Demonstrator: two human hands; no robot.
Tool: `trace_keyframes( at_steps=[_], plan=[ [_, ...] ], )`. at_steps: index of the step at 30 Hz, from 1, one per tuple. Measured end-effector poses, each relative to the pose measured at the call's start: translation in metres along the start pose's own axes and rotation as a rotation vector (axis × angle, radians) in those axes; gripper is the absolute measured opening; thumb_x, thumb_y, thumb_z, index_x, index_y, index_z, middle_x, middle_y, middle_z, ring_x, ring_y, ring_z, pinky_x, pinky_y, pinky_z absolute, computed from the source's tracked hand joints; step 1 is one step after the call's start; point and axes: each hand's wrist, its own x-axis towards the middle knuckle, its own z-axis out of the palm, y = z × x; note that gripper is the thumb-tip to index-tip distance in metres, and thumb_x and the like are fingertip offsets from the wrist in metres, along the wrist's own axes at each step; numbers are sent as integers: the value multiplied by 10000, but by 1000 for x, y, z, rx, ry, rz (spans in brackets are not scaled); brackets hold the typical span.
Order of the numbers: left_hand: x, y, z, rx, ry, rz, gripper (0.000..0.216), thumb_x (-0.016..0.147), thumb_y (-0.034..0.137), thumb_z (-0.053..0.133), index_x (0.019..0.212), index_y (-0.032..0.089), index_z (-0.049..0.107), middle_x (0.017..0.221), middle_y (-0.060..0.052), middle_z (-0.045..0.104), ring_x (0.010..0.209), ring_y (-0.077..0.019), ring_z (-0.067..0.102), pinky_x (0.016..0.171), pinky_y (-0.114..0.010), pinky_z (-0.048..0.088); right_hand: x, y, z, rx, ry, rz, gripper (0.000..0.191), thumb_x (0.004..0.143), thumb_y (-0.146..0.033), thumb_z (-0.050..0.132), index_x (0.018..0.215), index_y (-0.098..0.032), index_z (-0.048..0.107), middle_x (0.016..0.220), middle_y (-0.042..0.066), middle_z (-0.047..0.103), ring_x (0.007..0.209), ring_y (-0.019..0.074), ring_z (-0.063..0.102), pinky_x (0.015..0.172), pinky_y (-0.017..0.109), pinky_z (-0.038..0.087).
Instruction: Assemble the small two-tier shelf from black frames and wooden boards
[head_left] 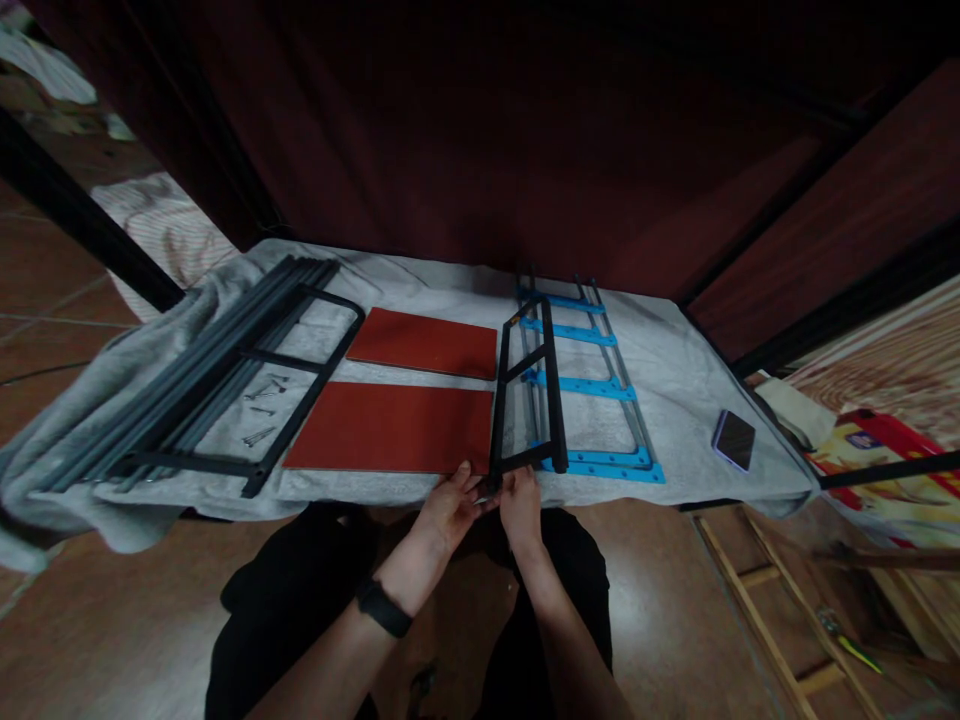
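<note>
A black metal frame with a crossbar stands tilted on the cloth-covered table. Its near lower corner is between my two hands. My left hand has its fingers closed at that corner, thumb by the red board's edge. From the other side, my right hand pinches the same corner; its fingertips are partly hidden. Left of the frame lie two red boards, a far board and a near board. To the right, blue crosspieces joined by thin grey rods lie partly behind the frame.
At the left, a second black frame overlaps long grey tubes, with several screws inside its outline. A phone lies near the right edge. Dark red curtain hangs behind; a wooden ladder-like frame is below right.
</note>
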Motion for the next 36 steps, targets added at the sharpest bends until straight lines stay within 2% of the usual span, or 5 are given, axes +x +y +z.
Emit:
trace_keyframes(
  at_steps=[5,11,18,26,36],
  plan=[
    [5,-2,-2,-9,-5,14,61,872,127,568,821,156,551,718,-57,663,622,-201,667,644,-375,563,1,-4,-1,-35,-25,3,292,855,-62,349,804,-169,615,841,89,597,765,194,570,706,300,437],
    [8,-3,4,29,53,54,75,894,115,525,833,159,535,690,-49,663,611,-196,669,663,-369,566,5,0,-1,149,-94,48,264,890,-129,339,782,-176,576,842,50,561,607,128,536,580,245,433],
    [8,-3,6,69,87,90,129,888,114,544,778,164,499,624,-28,626,560,-180,649,602,-329,562,7,12,-6,261,-124,9,167,829,-166,447,773,-183,603,809,48,629,755,169,597,708,274,472],
    [8,-2,4,21,59,84,137,875,106,561,756,157,515,651,-57,658,618,-219,678,693,-427,576,8,6,-8,509,-171,125,115,823,-233,458,820,-196,567,668,2,626,568,151,604,579,251,493],
    [6,0,1,26,31,69,119,873,92,554,778,154,518,705,-76,685,708,-226,700,764,-451,578,6,10,-7,601,-187,142,125,835,-308,487,823,-199,547,659,-6,619,554,153,617,581,260,506]
  ],
)
